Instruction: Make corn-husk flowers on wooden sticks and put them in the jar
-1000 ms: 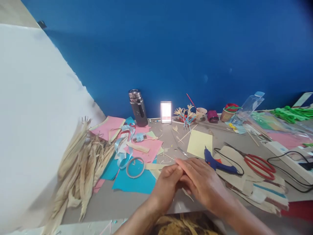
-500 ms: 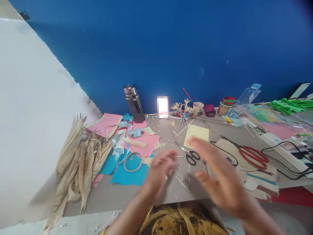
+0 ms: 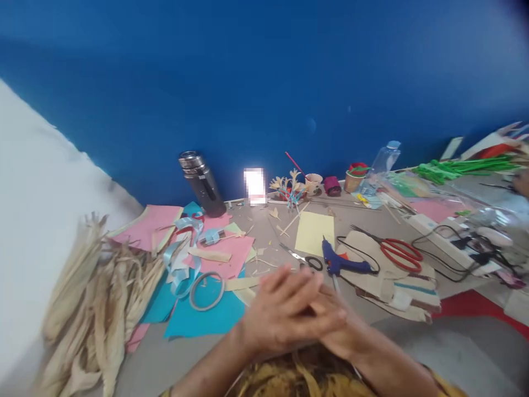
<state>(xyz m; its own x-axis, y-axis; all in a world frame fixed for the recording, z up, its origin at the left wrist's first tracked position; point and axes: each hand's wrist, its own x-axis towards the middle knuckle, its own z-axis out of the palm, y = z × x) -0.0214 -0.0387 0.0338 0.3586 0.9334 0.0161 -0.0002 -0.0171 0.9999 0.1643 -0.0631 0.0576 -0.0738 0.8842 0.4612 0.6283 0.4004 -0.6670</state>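
Observation:
My left hand point(image 3: 278, 314) and my right hand point(image 3: 339, 322) are clasped together in front of my body, over the table's near edge. Their fingers are closed and overlap each other, and I see no object in them. Just beyond the hands lie black-handled scissors point(image 3: 313, 263), partly covered by my fingers. A blue glue gun point(image 3: 349, 265) rests to the right of them, its nozzle toward a yellow paper sheet point(image 3: 314, 231). Left of my hands, a roll of tape point(image 3: 193, 292) sits on blue paper point(image 3: 223, 322).
Dried corn husks point(image 3: 109, 314) are heaped at the left. A dark flask point(image 3: 206, 190) stands near the wall, with husk flowers point(image 3: 291, 187) farther right. Red-handled scissors point(image 3: 400, 255), a power strip point(image 3: 438, 237) and green stems point(image 3: 454, 168) occupy the right side.
My two hands were apart with fingers spread; they have come together and clasped. The view has turned right, and the glue gun, earlier hidden behind my right hand, now shows.

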